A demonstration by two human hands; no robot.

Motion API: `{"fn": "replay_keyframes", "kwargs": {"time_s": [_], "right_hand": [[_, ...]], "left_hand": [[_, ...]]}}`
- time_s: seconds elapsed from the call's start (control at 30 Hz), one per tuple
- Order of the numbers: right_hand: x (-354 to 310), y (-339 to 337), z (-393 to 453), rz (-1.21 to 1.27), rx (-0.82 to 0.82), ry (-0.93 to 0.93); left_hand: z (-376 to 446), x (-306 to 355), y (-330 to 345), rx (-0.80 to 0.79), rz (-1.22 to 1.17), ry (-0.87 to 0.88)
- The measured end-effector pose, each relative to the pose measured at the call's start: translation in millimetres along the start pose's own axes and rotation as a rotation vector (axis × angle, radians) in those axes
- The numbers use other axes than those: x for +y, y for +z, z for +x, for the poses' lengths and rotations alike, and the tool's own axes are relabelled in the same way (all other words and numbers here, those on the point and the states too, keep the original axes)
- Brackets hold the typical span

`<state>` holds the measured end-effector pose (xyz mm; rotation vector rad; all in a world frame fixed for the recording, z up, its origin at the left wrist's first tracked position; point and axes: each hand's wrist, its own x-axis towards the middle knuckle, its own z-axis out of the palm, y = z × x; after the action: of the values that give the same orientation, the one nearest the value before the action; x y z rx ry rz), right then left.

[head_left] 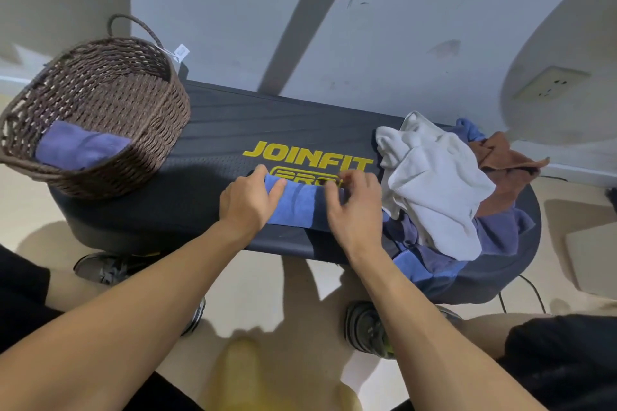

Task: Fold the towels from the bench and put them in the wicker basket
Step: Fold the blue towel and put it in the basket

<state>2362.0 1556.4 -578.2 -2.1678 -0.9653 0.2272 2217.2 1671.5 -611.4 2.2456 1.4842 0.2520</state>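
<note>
The blue towel [302,202] being folded sits at the centre of the frame on the black bench [213,130], partly covering the yellow logo, with its near edge close to the bench's front lip. The left hand [248,198] has its fingers curled over the towel's left end, thumb tucked round the far corner, so it's gripping the cloth. The right hand [354,207] looks like it's pinching the fold on the right end with fingertips, though the fingers are a bit blurred, so the exact grip is hard to call.

What could go wrong: the towel is already near the front edge, so a sloppy flip could drag the bottom layer off the lip and undo the fold. The right hand is also working just beside the heap of unfolded towels [434,183] at right of centre (white on top, brown and blue under it), and part of that heap hangs over the front edge at lower right, so a snagged corner could probably pull the lot onto the floor.

Room-wise, the open stretch of bench is the dark strip between the towel and the wicker basket [100,110] at upper left. The basket already holds one folded purple towel [80,145] and overhangs the bench's left end a little, so dropping the next one in hard might tip it
</note>
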Motion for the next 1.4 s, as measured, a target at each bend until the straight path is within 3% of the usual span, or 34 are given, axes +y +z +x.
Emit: {"fn": "replay_keyframes", "kwargs": {"time_s": [0.1, 0.2, 0.43, 0.67, 0.77, 0.93, 1.03, 1.17, 1.33, 1.4], "right_hand": [[-7, 11, -7, -0.151, -0.114, -0.330], [4, 21, -18, -0.230, -0.338, -0.430], [33, 28, -28, -0.143, -0.495, -0.376], [37, 29, -28, -0.124, -0.493, -0.369], [32, 30, -29, -0.059, -0.457, -0.313], [24, 26, -30, 0.143, -0.426, -0.165], [15, 20, -28, 0.206, -0.408, -0.096], [-10, 6, -4, 0.297, -0.447, 0.144], [-44, -34, 30, 0.361, -0.575, -0.061], [-55, -48, 35, 0.346, -0.584, -0.128]], "left_hand": [[-1, -2, 0, 0.057, 0.011, 0.048], [2, -5, -1, 0.073, -0.004, -0.003], [7, 0, -3, -0.081, -0.092, -0.138], [24, 10, -23, -0.384, -0.158, -0.458], [22, 7, -29, -0.511, -0.279, -0.547], [20, 15, -34, -0.569, -0.763, -0.542], [14, 20, -32, -0.496, -0.900, -0.481], [6, 34, -48, -0.154, -0.805, -0.222], [12, 66, -115, -0.351, -0.518, 0.393], [15, 80, -140, -0.400, -0.458, 0.545]]}}
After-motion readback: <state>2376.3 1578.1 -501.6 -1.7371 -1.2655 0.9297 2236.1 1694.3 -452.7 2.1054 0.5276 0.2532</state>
